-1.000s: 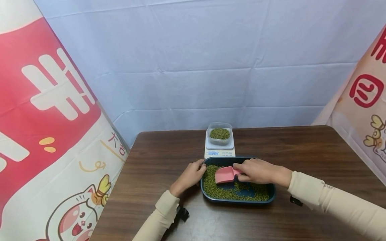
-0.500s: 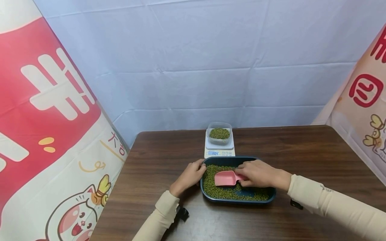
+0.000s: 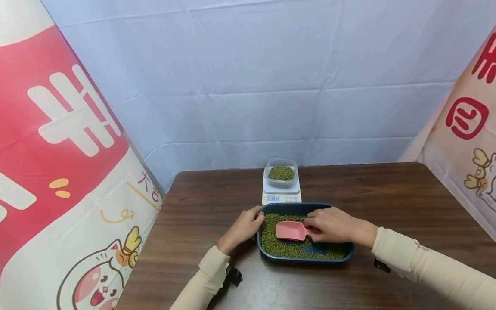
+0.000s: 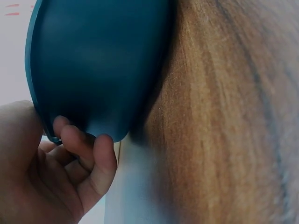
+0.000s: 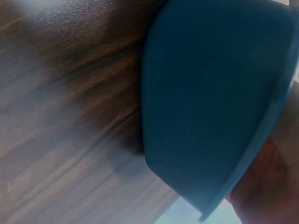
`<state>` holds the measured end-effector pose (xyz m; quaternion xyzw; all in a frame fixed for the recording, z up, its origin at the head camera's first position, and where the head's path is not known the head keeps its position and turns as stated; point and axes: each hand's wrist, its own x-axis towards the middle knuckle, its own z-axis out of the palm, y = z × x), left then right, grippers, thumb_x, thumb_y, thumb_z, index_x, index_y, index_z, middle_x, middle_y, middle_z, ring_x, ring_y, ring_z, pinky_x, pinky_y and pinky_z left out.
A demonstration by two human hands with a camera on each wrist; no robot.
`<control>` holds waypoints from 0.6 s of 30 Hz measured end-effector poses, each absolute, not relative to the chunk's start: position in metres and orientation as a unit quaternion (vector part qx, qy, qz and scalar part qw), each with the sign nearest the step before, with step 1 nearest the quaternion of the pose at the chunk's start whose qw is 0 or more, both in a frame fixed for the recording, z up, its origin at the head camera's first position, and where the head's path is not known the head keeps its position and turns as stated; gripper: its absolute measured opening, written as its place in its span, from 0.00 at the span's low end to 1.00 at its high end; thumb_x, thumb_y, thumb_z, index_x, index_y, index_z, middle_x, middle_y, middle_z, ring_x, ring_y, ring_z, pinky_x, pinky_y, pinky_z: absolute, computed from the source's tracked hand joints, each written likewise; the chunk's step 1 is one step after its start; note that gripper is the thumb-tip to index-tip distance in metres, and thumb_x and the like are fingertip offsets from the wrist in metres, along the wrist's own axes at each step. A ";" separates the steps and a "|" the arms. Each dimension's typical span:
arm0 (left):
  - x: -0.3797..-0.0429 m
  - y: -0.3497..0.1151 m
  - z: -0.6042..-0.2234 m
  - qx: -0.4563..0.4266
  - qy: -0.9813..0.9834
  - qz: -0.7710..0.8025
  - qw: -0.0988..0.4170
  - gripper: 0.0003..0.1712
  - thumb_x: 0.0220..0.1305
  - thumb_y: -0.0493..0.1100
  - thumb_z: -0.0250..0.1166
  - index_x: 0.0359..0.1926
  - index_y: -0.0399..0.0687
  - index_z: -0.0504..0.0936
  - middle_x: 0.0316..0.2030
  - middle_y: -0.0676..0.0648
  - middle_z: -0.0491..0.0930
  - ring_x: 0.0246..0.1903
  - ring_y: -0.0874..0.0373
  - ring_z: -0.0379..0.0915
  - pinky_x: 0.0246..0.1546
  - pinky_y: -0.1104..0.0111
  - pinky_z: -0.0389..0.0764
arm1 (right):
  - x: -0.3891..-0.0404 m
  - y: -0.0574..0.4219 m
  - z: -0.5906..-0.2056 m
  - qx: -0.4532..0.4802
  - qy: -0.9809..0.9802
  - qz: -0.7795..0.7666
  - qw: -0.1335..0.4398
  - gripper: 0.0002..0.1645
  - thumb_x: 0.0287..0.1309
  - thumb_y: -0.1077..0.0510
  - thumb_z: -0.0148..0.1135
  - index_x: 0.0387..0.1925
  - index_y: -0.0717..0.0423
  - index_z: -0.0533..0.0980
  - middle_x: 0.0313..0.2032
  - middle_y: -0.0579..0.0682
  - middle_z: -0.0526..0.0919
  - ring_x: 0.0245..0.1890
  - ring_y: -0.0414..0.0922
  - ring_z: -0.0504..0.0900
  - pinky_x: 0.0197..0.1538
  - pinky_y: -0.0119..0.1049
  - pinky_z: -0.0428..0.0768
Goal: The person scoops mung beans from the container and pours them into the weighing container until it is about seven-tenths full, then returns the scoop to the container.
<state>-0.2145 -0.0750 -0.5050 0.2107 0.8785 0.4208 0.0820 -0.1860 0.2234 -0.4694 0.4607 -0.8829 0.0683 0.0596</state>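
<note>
A dark blue tray [image 3: 302,259] of green mung beans [image 3: 274,249] sits on the wooden table. At its left end my left hand [image 3: 243,226] grips the rim, thumb on top; in the left wrist view the curled fingers [image 4: 103,151] lie against the outer wall. My right hand [image 3: 335,224] is over the tray and holds a pink scoop [image 3: 290,230] by its handle. The scoop lies low among the beans, its mouth facing left, with no beans visible in it. In the right wrist view the tray wall [image 5: 210,98] hides the scoop and most of that hand.
Behind the tray stands a white kitchen scale [image 3: 280,198] with a lit display. On it rests a clear plastic container [image 3: 281,183] partly filled with beans. The brown table [image 3: 201,206] ends at a pale cloth backdrop [image 3: 240,116], with printed banners on both sides.
My right hand and the scoop have shifted slightly toward me, the hand also a little right. The scoop has tipped flatter and lower. My left hand stays on the rim.
</note>
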 end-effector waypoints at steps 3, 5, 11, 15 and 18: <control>-0.216 -0.075 -0.504 0.210 0.881 0.415 0.085 0.17 0.76 0.49 0.44 0.56 0.57 0.75 0.27 0.49 0.81 0.10 0.55 0.72 0.09 0.66 0.78 | -0.187 0.226 -0.469 0.452 -0.887 0.077 0.056 0.05 0.57 0.51 0.64 0.29 0.39 0.75 0.23 0.35 0.67 0.20 0.34 0.62 0.19 0.28 0.58; -0.217 -0.076 -0.503 0.213 0.882 0.412 0.089 0.18 0.76 0.49 0.44 0.57 0.56 0.75 0.25 0.50 0.80 0.10 0.55 0.72 0.10 0.66 0.78 | -0.187 0.227 -0.467 0.443 -0.891 0.082 0.054 0.03 0.58 0.49 0.64 0.31 0.39 0.76 0.24 0.36 0.70 0.21 0.33 0.64 0.19 0.28 0.61; -0.219 -0.081 -0.494 0.232 0.884 0.391 0.107 0.19 0.75 0.49 0.46 0.60 0.52 0.74 0.16 0.49 0.75 0.10 0.54 0.72 0.11 0.66 0.78 | -0.189 0.230 -0.461 0.411 -0.907 0.079 0.048 0.07 0.60 0.46 0.62 0.36 0.42 0.79 0.29 0.37 0.75 0.23 0.32 0.67 0.21 0.29 0.68; -0.224 -0.082 -0.490 0.248 0.897 0.355 0.090 0.21 0.74 0.51 0.47 0.60 0.49 0.74 0.15 0.52 0.75 0.09 0.56 0.71 0.14 0.68 0.77 | -0.189 0.234 -0.456 0.391 -0.915 0.083 0.054 0.08 0.61 0.46 0.61 0.38 0.42 0.80 0.32 0.37 0.76 0.26 0.33 0.69 0.23 0.29 0.71; -0.230 -0.084 -0.483 0.258 0.905 0.332 0.064 0.22 0.73 0.51 0.48 0.60 0.48 0.75 0.15 0.53 0.74 0.09 0.59 0.69 0.16 0.69 0.75 | -0.191 0.240 -0.448 0.379 -0.917 0.097 0.082 0.07 0.61 0.47 0.62 0.38 0.41 0.80 0.35 0.37 0.76 0.30 0.33 0.71 0.26 0.31 0.75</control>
